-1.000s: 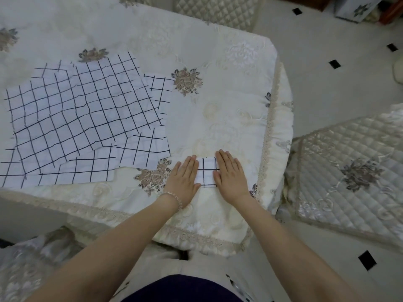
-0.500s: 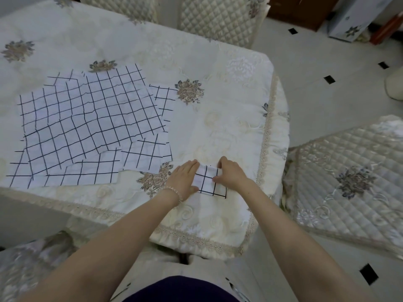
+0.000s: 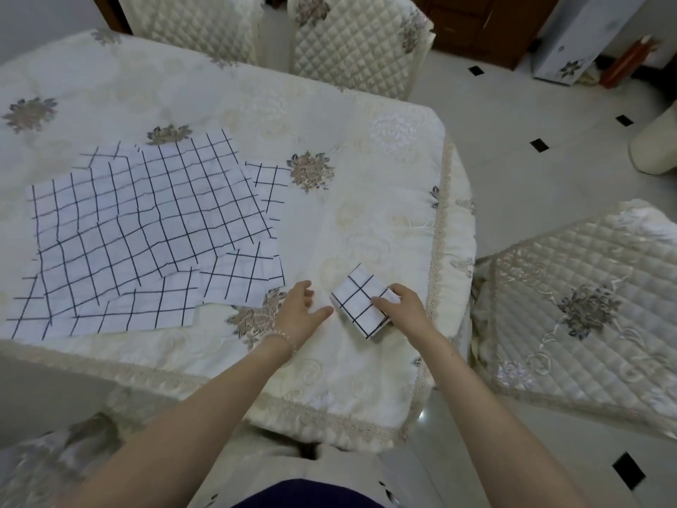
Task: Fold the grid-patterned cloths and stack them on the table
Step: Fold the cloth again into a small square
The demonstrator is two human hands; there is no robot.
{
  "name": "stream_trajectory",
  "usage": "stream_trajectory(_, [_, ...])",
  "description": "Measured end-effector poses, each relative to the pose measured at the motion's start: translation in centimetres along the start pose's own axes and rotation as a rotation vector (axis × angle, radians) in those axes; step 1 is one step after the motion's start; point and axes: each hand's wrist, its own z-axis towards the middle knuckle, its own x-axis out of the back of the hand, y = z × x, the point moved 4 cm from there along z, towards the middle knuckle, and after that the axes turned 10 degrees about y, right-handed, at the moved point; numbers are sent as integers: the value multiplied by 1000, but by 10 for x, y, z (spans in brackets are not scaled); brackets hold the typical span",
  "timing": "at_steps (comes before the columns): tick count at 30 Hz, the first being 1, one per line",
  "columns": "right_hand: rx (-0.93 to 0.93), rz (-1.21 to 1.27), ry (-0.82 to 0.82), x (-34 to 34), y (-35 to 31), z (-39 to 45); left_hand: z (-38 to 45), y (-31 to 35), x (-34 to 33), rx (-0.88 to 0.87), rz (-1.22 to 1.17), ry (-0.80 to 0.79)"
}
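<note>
Right hand [image 3: 404,309] grips the folded cloth [image 3: 361,304], a small grid-patterned packet, thumb laid on top and fingers curled round its right edge. The packet sits near the front right corner of the table [image 3: 366,177], turned at an angle, its near corner pointing toward the person; whether it is fully flat on the tablecloth or slightly lifted at the held side, cannot tell. Left hand [image 3: 298,313] hovers or rests just left of the packet, not touching it, fingers relaxed and loosely spread, thumb pointing toward the packet, holding nothing. A beaded bracelet [image 3: 284,337] sits on the left wrist. Unfolded cloths [image 3: 146,221], same white fabric with dark grid lines, lie overlapping in a loose pile on the left half of the table, well apart from the packet; the top one is large and creased, and smaller pieces stick out under it at the front and right. The nearest smaller piece ends just left of the left hand. Table is covered by a cream embroidered tablecloth with brown flower motifs and a lace border. Quilted chairs [image 3: 351,42] stand at the far side, another quilted seat [image 3: 586,306] at the right. Floor is pale tile with small black diamonds.
</note>
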Motion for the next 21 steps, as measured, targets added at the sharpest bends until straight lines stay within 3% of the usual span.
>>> stream_trajectory(5, [-133,364,140,4,1,2,2,20,-28,404,-465,-319])
stream_trajectory(7, [-144,440,183,6,-2,4,4,30,-38,472,-514,-354])
stream_trajectory(15, [-191,588,314,28,-8,24,36,78,-74,283,-320,-316])
stream_trajectory(21, [-197,468,513,56,-4,59,83,101,-106,164,-149,-271])
